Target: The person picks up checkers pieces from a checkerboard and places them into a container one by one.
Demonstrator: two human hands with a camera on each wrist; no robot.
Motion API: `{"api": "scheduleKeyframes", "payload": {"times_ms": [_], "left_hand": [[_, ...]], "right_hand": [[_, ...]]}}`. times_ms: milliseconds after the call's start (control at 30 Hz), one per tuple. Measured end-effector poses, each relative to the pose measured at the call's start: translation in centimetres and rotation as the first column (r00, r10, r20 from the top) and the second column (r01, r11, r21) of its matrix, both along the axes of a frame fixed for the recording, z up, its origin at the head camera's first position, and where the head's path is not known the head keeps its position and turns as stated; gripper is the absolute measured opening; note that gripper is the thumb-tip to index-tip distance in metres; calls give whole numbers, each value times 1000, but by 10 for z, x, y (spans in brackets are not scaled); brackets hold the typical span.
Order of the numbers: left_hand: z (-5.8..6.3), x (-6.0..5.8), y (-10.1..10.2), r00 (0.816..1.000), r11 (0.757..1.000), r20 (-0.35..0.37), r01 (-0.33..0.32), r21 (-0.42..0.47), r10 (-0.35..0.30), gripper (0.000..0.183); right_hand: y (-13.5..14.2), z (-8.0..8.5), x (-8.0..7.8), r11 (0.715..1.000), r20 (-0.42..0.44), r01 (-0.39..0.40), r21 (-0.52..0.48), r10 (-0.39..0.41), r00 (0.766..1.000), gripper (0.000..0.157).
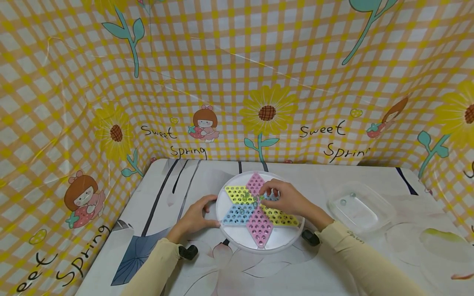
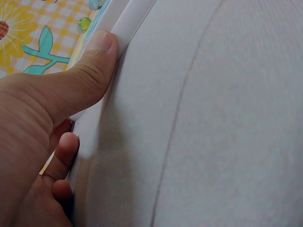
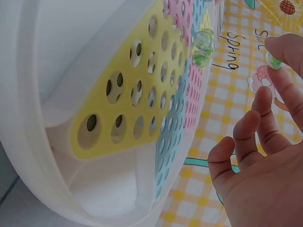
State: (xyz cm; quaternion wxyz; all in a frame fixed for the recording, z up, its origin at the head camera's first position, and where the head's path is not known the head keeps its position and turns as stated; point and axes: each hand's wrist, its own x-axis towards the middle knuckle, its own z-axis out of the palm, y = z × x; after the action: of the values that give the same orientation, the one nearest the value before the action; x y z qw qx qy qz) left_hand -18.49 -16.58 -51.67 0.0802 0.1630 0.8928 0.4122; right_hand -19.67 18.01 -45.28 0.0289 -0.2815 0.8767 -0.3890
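A round white Chinese checkers board (image 1: 237, 236) with a pink, yellow and blue star of holes lies on the table. My left hand (image 1: 196, 216) holds its left rim, with the thumb (image 2: 97, 56) along the white edge and the other fingers lower at its side. Over the star's right part, my right hand (image 1: 285, 199) pinches a clear glass marble (image 3: 273, 60) with green inside between thumb and index finger; its other fingers curl loosely. Several similar marbles sit on the board, among them a green one (image 3: 201, 59) near the middle.
Right of the board stands a clear plastic container (image 1: 359, 224) with two marbles (image 1: 343, 202) inside. A checked cloth (image 1: 229, 82) with sunflowers hangs behind and beside the table (image 1: 177, 271). Each wrist wears a black device (image 1: 189, 252).
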Motion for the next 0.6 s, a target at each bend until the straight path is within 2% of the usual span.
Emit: {"api": "scheduleKeyframes", "payload": {"times_ms": [600], "left_hand": [[3, 1, 1, 1000, 1000, 6, -1, 3, 1, 88]], "right_hand": [[15, 7, 1, 998, -13, 63, 12, -63, 998, 21]]}}
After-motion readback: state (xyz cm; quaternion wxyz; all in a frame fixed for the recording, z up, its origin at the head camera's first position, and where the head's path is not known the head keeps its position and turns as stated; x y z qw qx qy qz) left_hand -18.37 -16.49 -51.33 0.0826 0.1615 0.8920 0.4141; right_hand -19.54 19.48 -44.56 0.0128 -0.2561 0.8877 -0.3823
